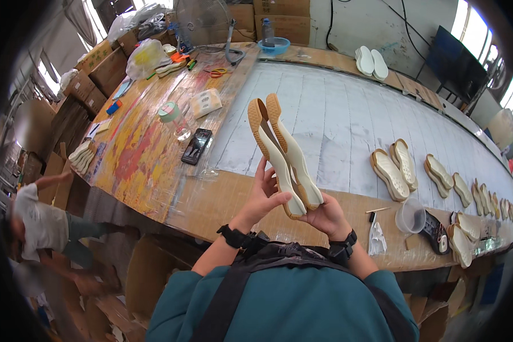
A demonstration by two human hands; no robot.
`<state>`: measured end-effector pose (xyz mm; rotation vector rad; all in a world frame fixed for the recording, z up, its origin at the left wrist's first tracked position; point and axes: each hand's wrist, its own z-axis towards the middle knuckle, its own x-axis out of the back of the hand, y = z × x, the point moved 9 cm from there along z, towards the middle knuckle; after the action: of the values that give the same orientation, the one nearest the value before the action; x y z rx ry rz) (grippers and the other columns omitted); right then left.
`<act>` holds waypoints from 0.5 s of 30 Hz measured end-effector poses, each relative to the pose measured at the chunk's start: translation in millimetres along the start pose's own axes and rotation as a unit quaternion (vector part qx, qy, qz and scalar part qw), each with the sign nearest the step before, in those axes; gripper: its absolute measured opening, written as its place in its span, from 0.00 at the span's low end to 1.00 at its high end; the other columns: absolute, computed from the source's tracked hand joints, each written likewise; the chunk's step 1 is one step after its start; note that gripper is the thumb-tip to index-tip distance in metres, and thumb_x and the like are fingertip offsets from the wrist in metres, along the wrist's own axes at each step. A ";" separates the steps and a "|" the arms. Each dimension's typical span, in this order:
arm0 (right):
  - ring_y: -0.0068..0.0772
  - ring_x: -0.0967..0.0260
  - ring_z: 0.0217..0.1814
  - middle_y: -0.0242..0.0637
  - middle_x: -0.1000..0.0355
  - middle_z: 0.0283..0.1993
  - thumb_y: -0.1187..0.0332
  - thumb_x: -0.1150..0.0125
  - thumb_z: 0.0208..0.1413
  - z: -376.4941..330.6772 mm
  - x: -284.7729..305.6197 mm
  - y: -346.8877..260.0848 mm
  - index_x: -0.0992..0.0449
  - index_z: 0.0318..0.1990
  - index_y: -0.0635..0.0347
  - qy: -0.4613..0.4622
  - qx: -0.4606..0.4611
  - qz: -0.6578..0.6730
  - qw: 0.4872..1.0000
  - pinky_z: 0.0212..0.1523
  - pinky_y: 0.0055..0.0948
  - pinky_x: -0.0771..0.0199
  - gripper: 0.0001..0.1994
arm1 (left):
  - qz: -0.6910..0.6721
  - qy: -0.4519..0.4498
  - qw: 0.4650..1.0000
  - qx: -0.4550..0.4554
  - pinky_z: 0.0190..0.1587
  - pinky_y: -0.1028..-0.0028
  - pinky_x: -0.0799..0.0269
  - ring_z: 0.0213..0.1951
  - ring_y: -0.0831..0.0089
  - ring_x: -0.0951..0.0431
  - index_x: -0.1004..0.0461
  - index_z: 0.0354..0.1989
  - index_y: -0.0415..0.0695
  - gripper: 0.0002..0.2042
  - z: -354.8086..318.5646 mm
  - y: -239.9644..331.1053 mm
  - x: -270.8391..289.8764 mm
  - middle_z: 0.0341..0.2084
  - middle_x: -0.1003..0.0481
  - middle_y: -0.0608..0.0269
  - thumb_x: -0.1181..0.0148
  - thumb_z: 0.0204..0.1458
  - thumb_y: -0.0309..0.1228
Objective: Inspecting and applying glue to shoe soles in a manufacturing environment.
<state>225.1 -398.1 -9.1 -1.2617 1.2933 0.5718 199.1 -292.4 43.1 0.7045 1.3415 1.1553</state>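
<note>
Two shoe soles, white along the sides with tan edges, stand on edge side by side in front of me. My left hand [268, 194] is closed round the nearer-left shoe sole [275, 157], thumb across its lower end. The right-hand shoe sole [293, 151] rests with its lower end in my right hand [328, 218], whose fingers curl under both heels. Both soles tilt, their upper ends pointing away from me above the white work surface [336, 114]. The palms and some fingertips are hidden behind the soles.
More pale soles [389, 174] run in a line along the right. Nearer lie a clear plastic tub [410, 218] and a small white bottle [376, 236]. On the paint-stained table [137, 137] are a phone [197, 146] and a drinking bottle [176, 121]. A person [45, 222] is at left.
</note>
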 end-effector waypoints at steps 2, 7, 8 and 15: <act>0.41 0.42 0.55 0.42 0.44 0.56 0.63 0.63 0.57 -4.5 -7.6 2.3 0.47 0.56 0.60 -0.019 -0.011 0.002 1.000 0.51 0.48 0.39 0.20 | 0.037 -0.008 0.998 -0.047 0.50 0.69 0.39 0.50 0.67 0.37 0.70 0.61 0.50 0.52 -3.2 13.7 -5.7 0.53 0.45 0.56 0.32 0.33 0.31; 0.44 0.44 0.57 0.44 0.45 0.57 0.63 0.68 0.58 -12.8 -32.0 2.1 0.49 0.57 0.61 -0.045 -0.023 0.007 0.999 0.55 0.53 0.45 0.21 | 0.094 -0.017 0.992 -0.083 0.48 0.70 0.38 0.48 0.68 0.35 0.68 0.62 0.50 0.52 -6.1 31.9 -15.5 0.52 0.44 0.56 0.32 0.33 0.31; 0.44 0.45 0.57 0.44 0.45 0.57 0.64 0.68 0.58 -14.1 -36.8 2.0 0.49 0.58 0.61 -0.053 -0.025 0.009 0.998 0.55 0.53 0.45 0.21 | 0.104 -0.012 0.990 -0.091 0.48 0.70 0.38 0.48 0.69 0.35 0.67 0.62 0.50 0.52 -6.8 35.0 -16.3 0.52 0.44 0.56 0.31 0.32 0.31; 0.40 0.44 0.56 0.42 0.45 0.57 0.65 0.62 0.57 -16.5 -31.8 -13.5 0.50 0.58 0.59 -0.025 0.010 -0.056 0.998 0.54 0.44 0.41 0.22 | 0.130 -0.011 0.986 -0.102 0.49 0.71 0.40 0.49 0.70 0.37 0.61 0.61 0.45 0.43 -4.1 37.9 -19.6 0.52 0.43 0.57 0.37 0.40 0.29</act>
<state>222.3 -407.0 28.0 -1.2874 1.1762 0.5061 189.4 -298.8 84.4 0.7536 1.1154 1.4658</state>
